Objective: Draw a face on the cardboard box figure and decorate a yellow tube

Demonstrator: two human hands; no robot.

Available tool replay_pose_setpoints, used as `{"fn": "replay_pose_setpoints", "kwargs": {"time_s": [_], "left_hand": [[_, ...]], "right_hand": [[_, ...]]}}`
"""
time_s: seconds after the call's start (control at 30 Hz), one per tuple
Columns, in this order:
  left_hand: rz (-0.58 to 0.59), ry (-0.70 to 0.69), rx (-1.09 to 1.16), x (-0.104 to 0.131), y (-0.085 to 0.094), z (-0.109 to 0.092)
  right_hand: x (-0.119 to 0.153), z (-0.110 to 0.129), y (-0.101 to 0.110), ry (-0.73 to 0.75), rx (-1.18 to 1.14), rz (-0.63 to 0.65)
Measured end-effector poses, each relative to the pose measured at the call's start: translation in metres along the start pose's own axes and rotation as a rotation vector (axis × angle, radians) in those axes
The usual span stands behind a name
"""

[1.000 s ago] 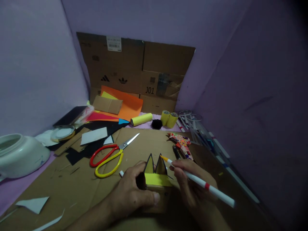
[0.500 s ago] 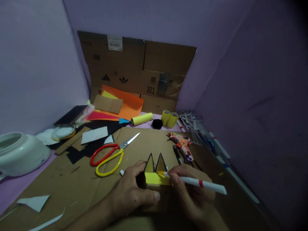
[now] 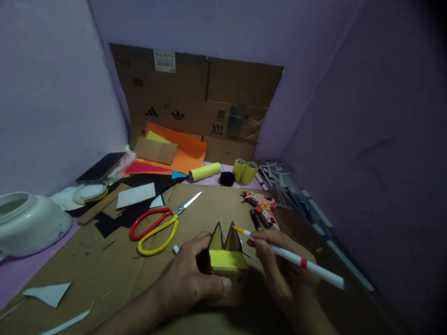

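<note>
My left hand [image 3: 192, 274] is closed around the left side of a small cardboard box [image 3: 232, 284] with a bright yellow top and two pointed, dark-edged ears [image 3: 233, 238]. Its thumb presses the front face, and its other fingers are partly hidden behind the box. In my right hand [image 3: 284, 263] is a white marker [image 3: 300, 260] with a red band and an orange-yellow tip. That tip is at the upper part of the right ear; whether it touches cannot be made out. A white stick-like end [image 3: 175, 249] shows beside my left hand.
Scissors [image 3: 165, 225] with red and yellow handles lie left of the box. A floral-patterned cutout [image 3: 263, 207] and a black pen [image 3: 255, 219] lie beyond my right hand. Yellow tubes [image 3: 205, 172], a black ball [image 3: 227, 178] and orange paper [image 3: 192, 149] are at the back. A white pot [image 3: 31, 228] stands left.
My right hand has drawn slightly back and right, and the marker's tip has gone from the base of the right ear up to near its point. My left hand keeps its hold.
</note>
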State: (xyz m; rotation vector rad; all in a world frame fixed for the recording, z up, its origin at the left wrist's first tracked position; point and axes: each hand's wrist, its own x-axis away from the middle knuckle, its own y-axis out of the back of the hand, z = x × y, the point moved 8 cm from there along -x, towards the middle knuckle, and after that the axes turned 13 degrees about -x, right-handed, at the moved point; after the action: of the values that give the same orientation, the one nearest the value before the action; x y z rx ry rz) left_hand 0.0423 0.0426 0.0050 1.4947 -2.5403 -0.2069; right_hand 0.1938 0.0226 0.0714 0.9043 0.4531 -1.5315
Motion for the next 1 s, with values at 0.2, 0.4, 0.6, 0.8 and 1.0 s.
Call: {"fn": "replay_pose_setpoints", "kwargs": {"time_s": [0.2,0.4,0.6,0.8,1.0], "left_hand": [[-0.020,0.011,-0.025,0.000,0.002,0.002],[-0.032,0.023,-0.072,0.001,0.002,0.002],[0.000,0.004,-0.002,0.000,-0.001,-0.001],[-0.038,0.024,-0.053,0.000,0.003,0.005],[-0.010,-0.003,-0.031,-0.001,0.000,-0.001]], "right_hand": [[-0.003,0.005,-0.009,0.010,-0.026,0.112],[-0.001,0.004,-0.011,0.013,-0.041,0.138],[-0.003,0.005,-0.002,0.018,-0.020,0.036],[-0.003,0.013,-0.014,0.065,-0.051,0.140],[-0.001,0.004,-0.002,0.005,-0.014,0.031]]}}
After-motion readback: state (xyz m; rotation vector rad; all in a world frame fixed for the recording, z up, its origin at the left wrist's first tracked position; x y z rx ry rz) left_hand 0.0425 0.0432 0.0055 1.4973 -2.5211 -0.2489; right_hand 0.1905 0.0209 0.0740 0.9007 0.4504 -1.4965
